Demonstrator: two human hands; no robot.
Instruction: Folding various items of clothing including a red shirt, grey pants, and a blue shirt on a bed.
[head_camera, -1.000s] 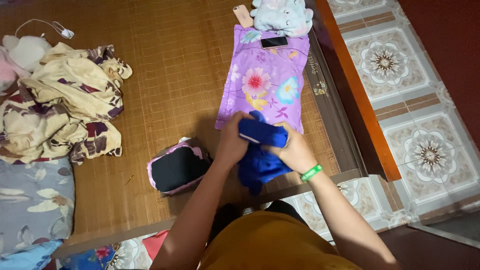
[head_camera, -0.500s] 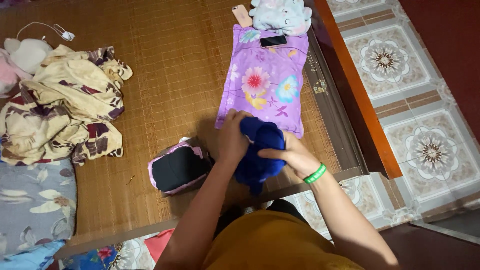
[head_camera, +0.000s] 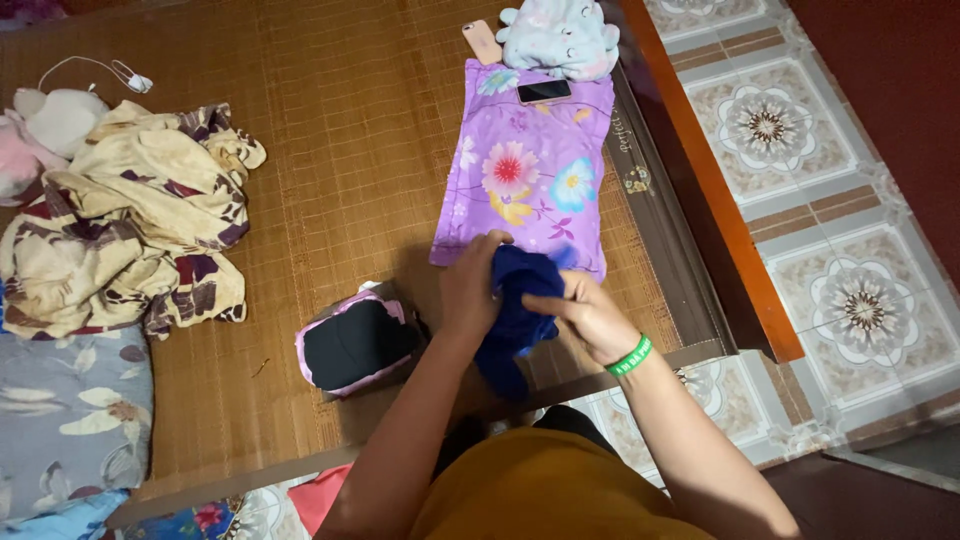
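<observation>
both hands, left hand (head_camera: 470, 290) and right hand (head_camera: 590, 318), are gripping a bunched blue garment (head_camera: 515, 315), fingers clenched into it, beside the purple floral pillow (head_camera: 530, 170).

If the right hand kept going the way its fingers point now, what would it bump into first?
The right hand points left across the blue garment, which it already touches; just beyond lies the left hand on the same cloth. Depth is hard to judge.

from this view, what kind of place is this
Most likely a bedroom at home: a woven bamboo mat covers a wooden bed frame beside a patterned tile floor, with a purple floral pillow and a crumpled blanket lying on the mat.
</observation>
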